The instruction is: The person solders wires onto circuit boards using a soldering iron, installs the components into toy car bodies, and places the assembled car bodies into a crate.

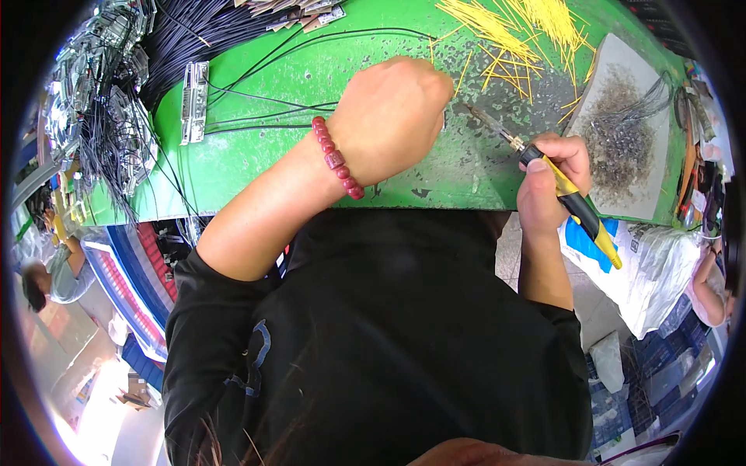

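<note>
Right hand [553, 177] holds the soldering iron [573, 200] by its grip, above the right part of the green table [237, 161]; the iron's tip points towards the left hand [395, 116], near it but apart. Left hand is curled with the back upward; its fingertips are hidden, so one cannot tell what it holds. Several black wires run from the metal strip [194, 102] towards its wrist.

To work well, the iron should probably be guided steadily, touched only briefly, with the left fingers away from its hot shaft.

Counted: one iron, one metal strip lying apart, one red bead bracelet [335, 160], one pale slab [620, 54] with dark residue. Yellow wires [544, 27] and heaped metal parts [116, 78] are too many for counting.
</note>
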Action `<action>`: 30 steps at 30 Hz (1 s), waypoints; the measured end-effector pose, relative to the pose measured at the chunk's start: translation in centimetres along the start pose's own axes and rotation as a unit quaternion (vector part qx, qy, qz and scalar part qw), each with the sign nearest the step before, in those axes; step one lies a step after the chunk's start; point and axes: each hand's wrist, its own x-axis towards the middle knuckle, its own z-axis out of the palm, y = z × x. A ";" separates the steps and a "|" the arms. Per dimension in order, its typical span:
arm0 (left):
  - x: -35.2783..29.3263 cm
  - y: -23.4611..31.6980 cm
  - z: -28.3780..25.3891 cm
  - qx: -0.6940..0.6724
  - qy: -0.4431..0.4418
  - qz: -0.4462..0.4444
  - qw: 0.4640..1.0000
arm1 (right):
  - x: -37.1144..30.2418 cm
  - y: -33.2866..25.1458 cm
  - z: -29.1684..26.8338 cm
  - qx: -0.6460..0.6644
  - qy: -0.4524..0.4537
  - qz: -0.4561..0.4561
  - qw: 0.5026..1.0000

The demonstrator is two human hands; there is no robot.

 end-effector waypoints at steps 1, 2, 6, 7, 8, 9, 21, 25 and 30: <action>0.0 0.0 0.0 0.003 0.000 0.002 1.000 | 0.0 -0.1 0.2 -0.024 0.016 0.000 1.000; 0.0 0.0 -0.1 -0.002 0.005 0.001 1.000 | 0.0 -0.2 0.2 -0.047 0.034 0.000 0.998; 0.1 -0.2 -0.4 -0.017 0.009 -0.003 1.000 | -0.2 0.5 0.1 -0.027 0.044 -0.016 0.999; 0.3 -0.5 -0.7 -0.010 0.009 0.002 1.000 | -0.3 0.2 0.0 -0.031 0.040 -0.008 0.999; 0.3 -0.9 -1.2 -0.065 -0.021 0.022 0.997 | -0.4 0.0 0.0 -0.033 0.034 0.000 0.999; 0.4 -1.3 -1.7 -0.119 -0.053 0.042 0.991 | -0.4 0.0 0.1 -0.031 0.035 -0.002 0.999; 4.3 -3.0 -3.5 0.021 0.160 -0.089 0.983 | -0.7 -0.4 -0.2 -0.026 0.049 0.004 0.998; 6.2 -3.5 -4.3 0.197 0.144 -0.117 0.963 | -0.5 -0.8 0.1 -0.026 0.054 -0.010 0.998; 8.9 -4.1 -3.4 0.306 0.064 -0.170 0.935 | -0.4 -0.3 0.2 -0.025 0.054 -0.008 0.998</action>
